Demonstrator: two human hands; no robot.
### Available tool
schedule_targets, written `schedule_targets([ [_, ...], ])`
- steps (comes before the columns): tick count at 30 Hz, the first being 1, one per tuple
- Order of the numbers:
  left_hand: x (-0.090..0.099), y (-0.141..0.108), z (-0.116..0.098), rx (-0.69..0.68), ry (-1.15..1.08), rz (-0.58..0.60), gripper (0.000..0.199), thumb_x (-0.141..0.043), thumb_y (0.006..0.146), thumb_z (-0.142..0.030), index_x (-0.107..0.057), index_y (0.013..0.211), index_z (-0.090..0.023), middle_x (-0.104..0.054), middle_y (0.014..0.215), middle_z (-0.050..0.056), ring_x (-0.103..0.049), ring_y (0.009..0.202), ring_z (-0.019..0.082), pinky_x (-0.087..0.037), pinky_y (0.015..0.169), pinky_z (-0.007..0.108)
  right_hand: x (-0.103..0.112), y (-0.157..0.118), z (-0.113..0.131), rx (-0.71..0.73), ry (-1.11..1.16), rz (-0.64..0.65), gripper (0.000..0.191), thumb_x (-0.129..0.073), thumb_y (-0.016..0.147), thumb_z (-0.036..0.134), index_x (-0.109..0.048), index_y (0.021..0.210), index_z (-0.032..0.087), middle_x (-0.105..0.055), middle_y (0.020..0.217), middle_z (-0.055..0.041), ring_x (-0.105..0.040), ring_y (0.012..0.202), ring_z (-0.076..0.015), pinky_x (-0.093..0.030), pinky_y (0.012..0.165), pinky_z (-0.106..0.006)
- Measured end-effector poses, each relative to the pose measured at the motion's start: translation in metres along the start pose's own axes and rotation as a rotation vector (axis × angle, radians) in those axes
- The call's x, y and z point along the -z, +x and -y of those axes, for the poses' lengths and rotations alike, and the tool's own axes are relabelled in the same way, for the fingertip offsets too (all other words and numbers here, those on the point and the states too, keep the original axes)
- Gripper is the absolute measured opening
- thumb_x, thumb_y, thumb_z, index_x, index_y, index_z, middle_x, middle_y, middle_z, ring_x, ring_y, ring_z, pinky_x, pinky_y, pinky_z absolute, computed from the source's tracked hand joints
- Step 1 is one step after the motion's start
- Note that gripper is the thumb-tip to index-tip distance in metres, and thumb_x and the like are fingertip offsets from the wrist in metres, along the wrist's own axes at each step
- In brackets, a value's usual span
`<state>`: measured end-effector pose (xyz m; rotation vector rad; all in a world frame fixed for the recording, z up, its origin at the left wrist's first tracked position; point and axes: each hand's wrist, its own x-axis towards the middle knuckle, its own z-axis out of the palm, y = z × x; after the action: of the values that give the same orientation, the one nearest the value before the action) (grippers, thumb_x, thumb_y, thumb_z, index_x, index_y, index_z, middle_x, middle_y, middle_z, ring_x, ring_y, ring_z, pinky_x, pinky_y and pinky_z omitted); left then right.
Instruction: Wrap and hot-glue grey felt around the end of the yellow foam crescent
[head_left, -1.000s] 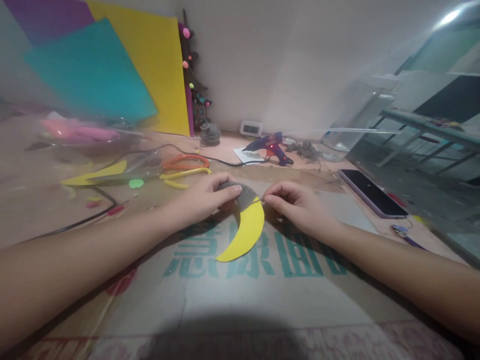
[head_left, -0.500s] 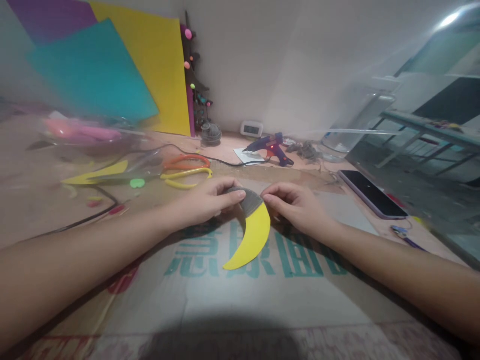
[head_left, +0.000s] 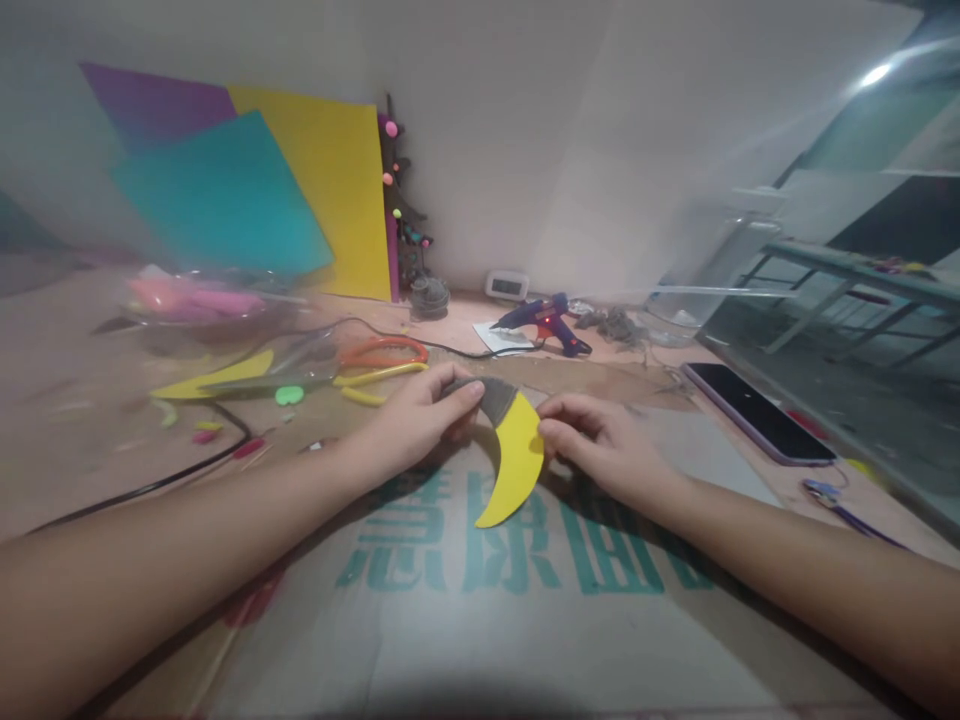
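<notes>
Left hand (head_left: 421,418) pinches a likely light, bendable crescent (head_left: 517,460) by its firmer-looking wrapped end (head_left: 499,399); right hand (head_left: 606,440) meets its edge, grip unclear.

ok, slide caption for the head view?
Left hand holds a yellow crescent by its grey yarn; right hand at the outer edge.

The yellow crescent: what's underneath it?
Below the yellow crescent is a sheet with green lettering. Whatever lies directly behind the crescent is covered and can't be seen.
</notes>
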<state>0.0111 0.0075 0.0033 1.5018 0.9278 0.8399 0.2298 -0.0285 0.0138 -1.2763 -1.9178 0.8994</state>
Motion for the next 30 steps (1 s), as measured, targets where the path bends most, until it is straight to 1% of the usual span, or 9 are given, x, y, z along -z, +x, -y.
schedule_targets([
  [8, 0.004, 0.002, 0.004, -0.11, 0.216, 0.049, 0.029, -0.055, 0.09, -0.046, -0.055, 0.085, -0.017, -0.053, 0.064, -0.004, -0.048, 0.051, 0.008, -0.035, 0.044, 0.018, -0.001, 0.0, 0.0, 0.026, -0.029, -0.043, 0.023, -0.051, 0.091, 0.035, -0.057, 0.074, 0.02, -0.056, 0.063, 0.0022, -0.049, 0.053, -0.0103, -0.039, 0.049, -0.022],
  [11, 0.003, 0.001, 0.004, -0.123, 0.215, 0.072, 0.039, -0.048, 0.093, -0.05, -0.052, 0.074, -0.017, -0.051, 0.061, -0.004, -0.046, 0.049, 0.007, -0.034, 0.044, 0.018, 0.0, -0.002, -0.002, 0.106, -0.097, -0.045, 0.02, -0.051, 0.09, 0.03, -0.057, 0.074, 0.019, -0.057, 0.065, 0.0012, -0.05, 0.058, -0.0105, -0.04, 0.053, -0.021],
  [15, 0.004, 0.001, 0.005, -0.094, 0.212, 0.076, 0.043, -0.046, 0.093, -0.054, -0.048, 0.071, -0.017, -0.05, 0.058, -0.005, -0.043, 0.044, 0.006, -0.029, 0.04, 0.018, 0.0, -0.003, -0.003, 0.144, -0.107, -0.068, 0.022, -0.05, 0.092, 0.029, -0.056, 0.074, 0.019, -0.055, 0.065, 0.0013, -0.049, 0.058, -0.0101, -0.04, 0.053, -0.021],
  [17, 0.004, 0.001, 0.006, -0.083, 0.231, 0.071, 0.041, -0.048, 0.092, -0.053, -0.048, 0.071, -0.017, -0.048, 0.056, -0.005, -0.043, 0.043, 0.006, -0.029, 0.039, 0.018, 0.0, -0.003, -0.005, 0.114, -0.052, -0.099, 0.021, -0.049, 0.094, 0.033, -0.057, 0.08, 0.019, -0.055, 0.066, 0.0018, -0.05, 0.057, -0.0099, -0.04, 0.052, -0.021],
  [20, 0.004, 0.001, 0.006, -0.081, 0.222, 0.081, 0.039, -0.049, 0.092, -0.051, -0.048, 0.073, -0.018, -0.046, 0.055, -0.006, -0.041, 0.043, 0.006, -0.029, 0.039, 0.018, 0.0, 0.0, -0.009, 0.086, 0.042, -0.16, 0.019, -0.052, 0.094, 0.036, -0.059, 0.104, 0.021, -0.059, 0.073, 0.0016, -0.053, 0.06, -0.0105, -0.044, 0.054, -0.022],
  [22, 0.004, 0.001, 0.005, -0.091, 0.214, 0.1, 0.037, -0.049, 0.092, -0.05, -0.049, 0.075, -0.018, -0.046, 0.056, -0.006, -0.041, 0.044, 0.006, -0.029, 0.04, 0.018, 0.001, 0.001, -0.011, 0.12, 0.029, -0.179, 0.023, -0.056, 0.093, 0.032, -0.06, 0.114, 0.023, -0.064, 0.089, -0.0014, -0.055, 0.064, -0.0103, -0.046, 0.058, -0.023],
  [25, 0.003, 0.0, 0.003, -0.113, 0.26, 0.119, 0.035, -0.049, 0.092, -0.049, -0.053, 0.077, -0.017, -0.047, 0.057, -0.006, -0.042, 0.045, 0.007, -0.03, 0.041, 0.019, 0.0, 0.002, -0.012, 0.176, 0.022, -0.152, 0.024, -0.058, 0.091, 0.028, -0.063, 0.115, 0.024, -0.063, 0.118, -0.006, -0.059, 0.07, -0.0098, -0.05, 0.063, -0.025],
  [27, 0.004, 0.0, 0.003, -0.122, 0.283, 0.132, 0.036, -0.048, 0.092, -0.049, -0.054, 0.078, -0.017, -0.048, 0.057, -0.005, -0.042, 0.046, 0.007, -0.03, 0.042, 0.019, -0.002, 0.001, -0.011, 0.147, 0.077, -0.101, 0.028, -0.058, 0.092, 0.029, -0.061, 0.119, 0.025, -0.065, 0.118, -0.0062, -0.061, 0.071, -0.0104, -0.051, 0.062, -0.025],
  [30, 0.004, 0.001, 0.004, -0.131, 0.28, 0.162, 0.036, -0.048, 0.092, -0.05, -0.055, 0.08, -0.016, -0.048, 0.058, -0.005, -0.043, 0.047, 0.008, -0.03, 0.043, 0.019, -0.004, 0.0, -0.01, 0.089, 0.138, -0.071, 0.03, -0.06, 0.09, 0.032, -0.06, 0.119, 0.024, -0.071, 0.104, -0.0045, -0.063, 0.07, -0.0119, -0.053, 0.062, -0.026],
])
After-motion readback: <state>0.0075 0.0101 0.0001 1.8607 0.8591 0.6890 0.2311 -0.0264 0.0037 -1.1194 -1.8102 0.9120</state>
